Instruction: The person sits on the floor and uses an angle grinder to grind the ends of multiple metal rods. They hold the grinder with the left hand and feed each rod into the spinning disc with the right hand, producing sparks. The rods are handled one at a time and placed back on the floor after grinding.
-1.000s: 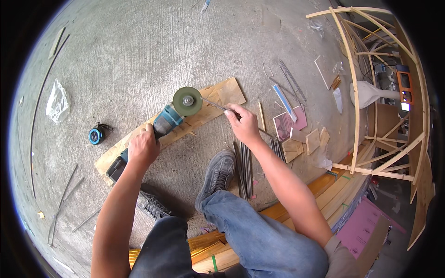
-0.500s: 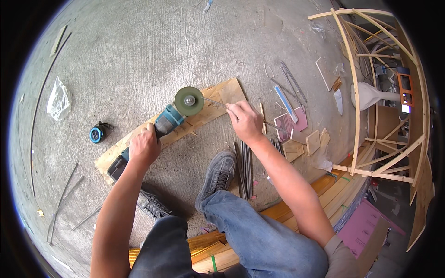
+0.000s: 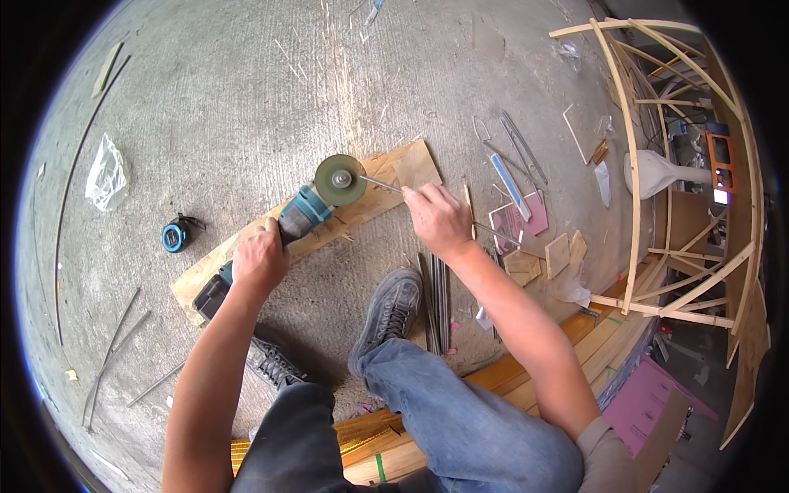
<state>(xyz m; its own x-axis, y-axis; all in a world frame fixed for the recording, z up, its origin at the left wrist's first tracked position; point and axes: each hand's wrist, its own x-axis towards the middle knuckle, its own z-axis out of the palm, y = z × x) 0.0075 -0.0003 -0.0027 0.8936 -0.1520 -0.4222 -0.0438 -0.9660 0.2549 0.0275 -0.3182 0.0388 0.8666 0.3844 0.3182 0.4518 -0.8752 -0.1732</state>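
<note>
My left hand [image 3: 260, 256] is wrapped round the body of a teal and black cordless angle grinder [image 3: 304, 215], which lies over a wooden board [image 3: 380, 163]. The grinder's green disc [image 3: 340, 181] faces up. My right hand [image 3: 439, 215] pinches a thin metal rod [image 3: 381, 183]; one end of it meets the disc's right edge, and the other sticks out behind my hand. Orange sparks [image 3: 343, 82] fly from the disc away across the concrete.
A blue tape measure [image 3: 175, 237] and a clear plastic bag [image 3: 107, 174] lie at the left. Several metal rods [image 3: 437, 304] rest beside my shoe [image 3: 391, 312]. Pink foam pieces [image 3: 509, 220] and wood scraps [image 3: 557, 255] litter the right, near a wooden frame [image 3: 631, 164].
Sparks now stream forward from the disc, where none showed before. Both hands, the grinder and the rod keep nearly the same places.
</note>
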